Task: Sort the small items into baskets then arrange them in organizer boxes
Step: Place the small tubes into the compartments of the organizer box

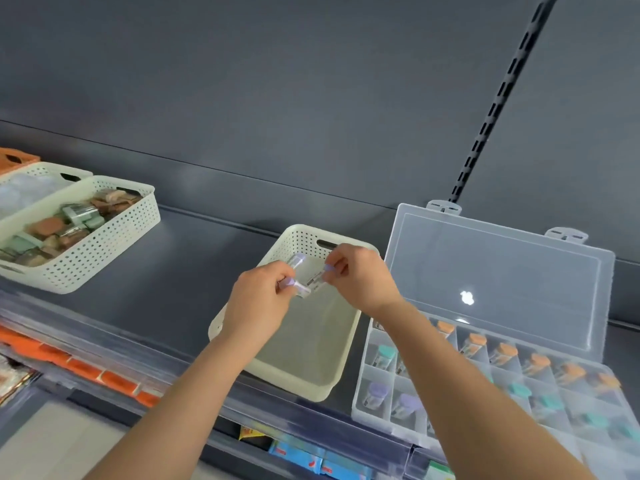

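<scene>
Over the far end of a cream perforated basket (304, 344) on the dark shelf, both my hands hold small clear vials with purple caps. My left hand (258, 303) grips two or three purple-capped vials (296, 271). My right hand (360, 275) pinches one more purple-capped vial (320, 277) by its cap end. The basket's floor below looks bare. To the right lies a clear organizer box (512, 393) with its lid up, its compartments holding vials with orange, teal and purple caps.
A cream basket (104, 244) at the left holds several brown and green small items. Behind it sit another pale basket (38, 174) and an orange one (17, 159). A slotted rail (498, 98) runs up the grey back wall. The shelf's front edge carries orange labels.
</scene>
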Action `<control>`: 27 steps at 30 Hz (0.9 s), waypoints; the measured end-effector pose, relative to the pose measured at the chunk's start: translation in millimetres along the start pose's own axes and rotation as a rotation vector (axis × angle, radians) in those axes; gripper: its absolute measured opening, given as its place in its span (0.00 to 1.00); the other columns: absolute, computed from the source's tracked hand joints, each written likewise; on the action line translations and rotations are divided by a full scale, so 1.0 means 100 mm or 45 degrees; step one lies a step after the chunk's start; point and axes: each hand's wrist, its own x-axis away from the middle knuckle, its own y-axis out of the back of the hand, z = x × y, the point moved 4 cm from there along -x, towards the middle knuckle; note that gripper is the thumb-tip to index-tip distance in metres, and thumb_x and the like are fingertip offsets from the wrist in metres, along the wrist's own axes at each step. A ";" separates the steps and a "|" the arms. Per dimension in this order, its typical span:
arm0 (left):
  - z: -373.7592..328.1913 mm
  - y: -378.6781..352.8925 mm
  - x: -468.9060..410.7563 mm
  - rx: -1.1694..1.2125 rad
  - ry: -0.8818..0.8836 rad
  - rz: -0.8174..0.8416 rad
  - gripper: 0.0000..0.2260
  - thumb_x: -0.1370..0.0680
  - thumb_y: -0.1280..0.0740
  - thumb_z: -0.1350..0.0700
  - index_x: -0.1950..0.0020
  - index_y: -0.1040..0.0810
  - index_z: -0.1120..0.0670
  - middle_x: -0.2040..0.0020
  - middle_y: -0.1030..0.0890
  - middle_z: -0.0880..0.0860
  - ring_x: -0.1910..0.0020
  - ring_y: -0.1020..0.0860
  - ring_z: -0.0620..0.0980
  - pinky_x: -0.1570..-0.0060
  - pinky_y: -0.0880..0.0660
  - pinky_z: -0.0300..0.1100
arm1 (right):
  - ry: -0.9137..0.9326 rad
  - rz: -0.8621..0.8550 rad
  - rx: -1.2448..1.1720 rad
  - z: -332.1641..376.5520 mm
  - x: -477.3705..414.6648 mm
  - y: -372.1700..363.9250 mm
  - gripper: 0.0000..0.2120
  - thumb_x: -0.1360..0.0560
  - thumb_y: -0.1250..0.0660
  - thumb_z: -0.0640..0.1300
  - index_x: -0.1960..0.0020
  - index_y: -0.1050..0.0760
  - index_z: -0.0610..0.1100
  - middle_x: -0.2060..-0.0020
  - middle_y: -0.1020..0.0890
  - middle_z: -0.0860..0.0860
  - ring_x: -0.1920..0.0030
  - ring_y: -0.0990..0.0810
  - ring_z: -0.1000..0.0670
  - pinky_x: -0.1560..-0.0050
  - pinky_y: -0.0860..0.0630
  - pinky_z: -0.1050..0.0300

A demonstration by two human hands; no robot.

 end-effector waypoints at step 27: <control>-2.21 -1.24 1.26 0.164 -0.747 0.499 0.07 0.26 0.29 0.55 0.49 0.17 0.51 0.53 0.20 0.45 0.53 0.25 0.44 0.50 0.28 0.38 | -0.189 -0.499 0.119 -1.47 2.55 1.53 0.05 0.31 0.25 0.42 0.55 0.17 0.47 0.61 0.18 0.56 0.64 0.23 0.59 0.61 0.27 0.68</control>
